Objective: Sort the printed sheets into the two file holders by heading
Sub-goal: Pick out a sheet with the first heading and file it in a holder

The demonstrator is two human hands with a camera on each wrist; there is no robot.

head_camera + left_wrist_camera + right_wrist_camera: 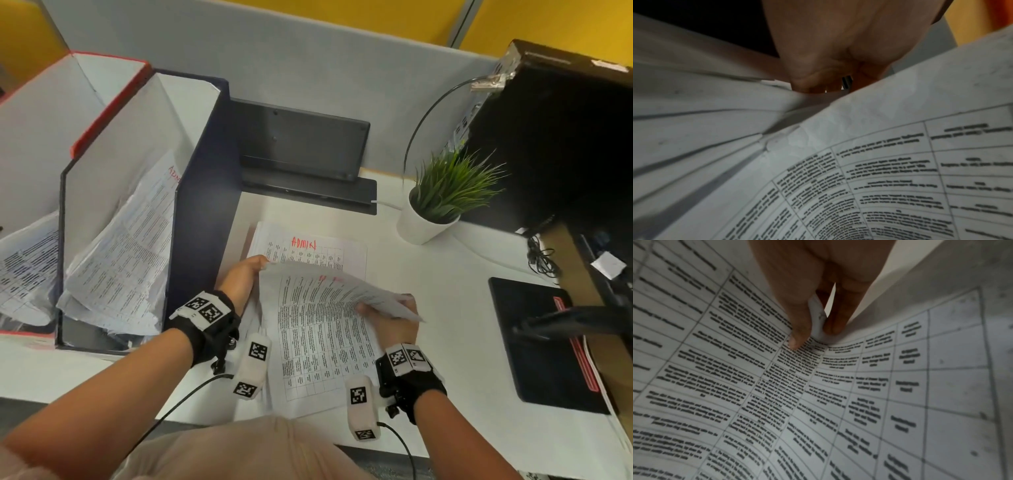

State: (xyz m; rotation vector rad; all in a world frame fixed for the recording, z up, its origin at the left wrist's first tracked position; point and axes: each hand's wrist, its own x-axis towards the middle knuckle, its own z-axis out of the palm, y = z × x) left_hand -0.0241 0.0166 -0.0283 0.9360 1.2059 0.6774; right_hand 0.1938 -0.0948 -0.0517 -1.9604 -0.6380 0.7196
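A printed table sheet (318, 318) curls up off the pile on the desk. My left hand (245, 274) holds its upper left corner. My right hand (390, 315) pinches its right edge; in the right wrist view the thumb (797, 337) and a finger clamp the folded paper edge (818, 321). Under it lies a sheet headed ADMIN in red (303, 244). The navy file holder (202, 192) stands at the left with crumpled sheets (120, 260), one marked ADMIN. Left of it is the red-edged file holder (106, 106) with more sheets (27, 270).
A potted plant (442, 198) stands behind the pile to the right. A black stand (301, 150) sits against the grey partition. A black pad (544, 346) and a computer tower (565, 130) are at the right. The desk's front edge runs beneath my wrists.
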